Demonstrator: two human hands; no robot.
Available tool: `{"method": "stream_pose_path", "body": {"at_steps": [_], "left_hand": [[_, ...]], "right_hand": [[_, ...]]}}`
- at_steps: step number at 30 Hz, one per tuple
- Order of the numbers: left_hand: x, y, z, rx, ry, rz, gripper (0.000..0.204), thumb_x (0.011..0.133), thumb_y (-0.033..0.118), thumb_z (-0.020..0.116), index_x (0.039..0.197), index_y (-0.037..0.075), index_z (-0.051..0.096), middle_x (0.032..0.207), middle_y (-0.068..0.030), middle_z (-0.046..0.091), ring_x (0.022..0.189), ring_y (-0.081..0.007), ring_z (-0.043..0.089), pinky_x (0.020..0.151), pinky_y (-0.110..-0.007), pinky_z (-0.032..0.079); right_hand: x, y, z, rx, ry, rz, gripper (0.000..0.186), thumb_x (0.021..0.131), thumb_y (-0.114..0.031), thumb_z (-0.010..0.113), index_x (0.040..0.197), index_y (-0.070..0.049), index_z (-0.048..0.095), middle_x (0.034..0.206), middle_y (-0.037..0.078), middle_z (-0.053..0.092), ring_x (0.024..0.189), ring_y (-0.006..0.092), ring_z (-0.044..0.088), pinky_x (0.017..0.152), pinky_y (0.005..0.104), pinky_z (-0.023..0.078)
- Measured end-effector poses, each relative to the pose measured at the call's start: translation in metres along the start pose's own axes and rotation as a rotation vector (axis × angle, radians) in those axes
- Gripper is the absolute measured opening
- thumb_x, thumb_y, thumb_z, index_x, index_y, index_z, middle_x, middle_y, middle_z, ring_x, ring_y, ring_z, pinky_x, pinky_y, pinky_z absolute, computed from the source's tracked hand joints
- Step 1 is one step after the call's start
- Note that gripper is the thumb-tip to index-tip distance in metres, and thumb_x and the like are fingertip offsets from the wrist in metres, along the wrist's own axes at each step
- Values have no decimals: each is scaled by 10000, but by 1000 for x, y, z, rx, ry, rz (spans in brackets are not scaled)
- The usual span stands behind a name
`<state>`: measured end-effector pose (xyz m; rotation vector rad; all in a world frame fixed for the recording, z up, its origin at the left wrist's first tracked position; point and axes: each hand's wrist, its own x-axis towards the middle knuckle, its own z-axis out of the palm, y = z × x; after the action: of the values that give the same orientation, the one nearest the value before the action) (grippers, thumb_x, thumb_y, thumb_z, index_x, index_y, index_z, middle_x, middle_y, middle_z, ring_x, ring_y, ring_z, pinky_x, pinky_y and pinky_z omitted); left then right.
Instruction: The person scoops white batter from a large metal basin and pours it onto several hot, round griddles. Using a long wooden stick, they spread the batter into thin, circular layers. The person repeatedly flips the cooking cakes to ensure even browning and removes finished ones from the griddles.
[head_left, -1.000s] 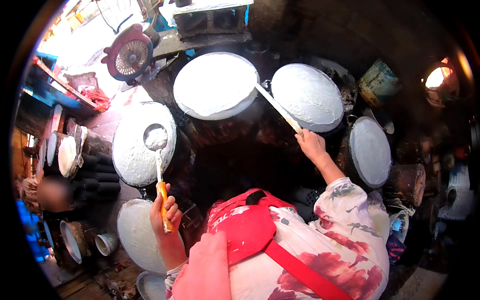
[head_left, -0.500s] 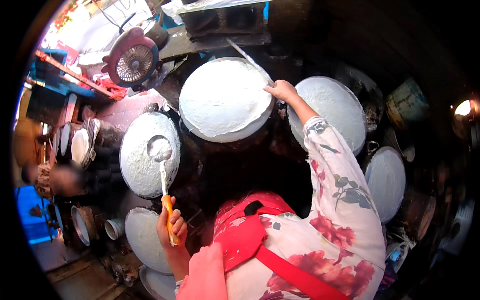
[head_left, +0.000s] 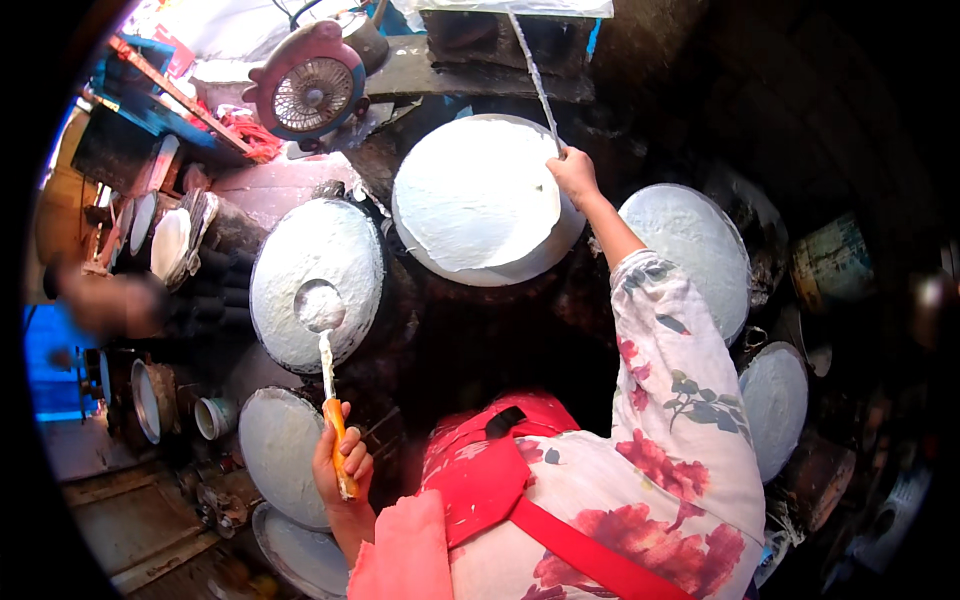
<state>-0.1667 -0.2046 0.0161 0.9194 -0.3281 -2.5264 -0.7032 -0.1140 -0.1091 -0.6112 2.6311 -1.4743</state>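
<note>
My left hand (head_left: pixel 345 462) is closed round the orange handle of a ladle (head_left: pixel 326 362). Its metal bowl, coated in white paste, rests on or just above a round white-covered surface (head_left: pixel 300 250) on the left. My right hand (head_left: pixel 577 178) grips a long thin stick (head_left: pixel 535 80) that points up and away. That hand is at the right edge of the middle round top (head_left: pixel 545 262), over which a thin white sheet (head_left: pixel 475 190) lies. The sheet's lower right edge looks creased and loose. Whether my right fingers also touch the sheet, I cannot tell.
More round white tops stand around me: one on the right (head_left: pixel 690 250), one farther right (head_left: pixel 778 410), one at lower left (head_left: pixel 282 455). A pink-rimmed fan (head_left: pixel 312 95) stands beyond. Stacked pots and a blurred person (head_left: pixel 110 300) are at far left.
The stick has swung more upright in my right hand. The ladle stays over the left round top. My view has shifted, so the far things sit farther right.
</note>
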Motion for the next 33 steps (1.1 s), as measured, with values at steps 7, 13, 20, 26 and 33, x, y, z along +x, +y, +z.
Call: {"method": "stream_pose_path", "body": {"at_steps": [7, 13, 20, 26, 33], "left_hand": [[-22, 8, -12, 14, -13, 54, 378, 1001, 269, 309, 1301, 53, 386, 671, -9, 412, 424, -79, 392, 377, -206, 352], [-34, 20, -30, 33, -27, 79, 366, 1000, 276, 317, 1282, 60, 406, 672, -10, 415, 418, -80, 393, 376, -205, 357], [-35, 36, -48, 123, -106, -31, 355, 993, 277, 337, 1268, 69, 422, 670, -7, 415, 418, -79, 388, 380, -203, 356], [-17, 62, -76, 256, -260, -325, 348, 986, 279, 361, 1258, 73, 431, 645, 1, 417, 412, -76, 396, 366, -200, 341], [-9, 79, -89, 443, -326, -756, 365, 972, 276, 391, 1268, 66, 426, 659, 1, 411, 426, -78, 378, 372, -207, 321]], "right_hand": [[10, -64, -5, 322, -51, 91, 338, 688, -198, 606, 896, 64, 651, 804, 145, 675, 750, 212, 648, 714, 312, 493], [-40, -156, 7, 432, -30, -268, 211, 749, -151, 620, 841, 38, 631, 670, 65, 612, 618, 117, 552, 605, 261, 455], [-165, -164, -75, 855, 106, -177, 155, 833, -123, 597, 913, 9, 609, 806, 13, 604, 724, 75, 534, 667, 237, 442], [-355, -92, -191, 808, 450, 179, 360, 784, -188, 648, 1083, -2, 571, 950, 50, 606, 825, 151, 585, 742, 292, 482], [-651, -145, -384, 252, 964, 302, 458, 758, -187, 660, 1132, 47, 537, 1021, 142, 620, 877, 247, 637, 797, 348, 517]]}}
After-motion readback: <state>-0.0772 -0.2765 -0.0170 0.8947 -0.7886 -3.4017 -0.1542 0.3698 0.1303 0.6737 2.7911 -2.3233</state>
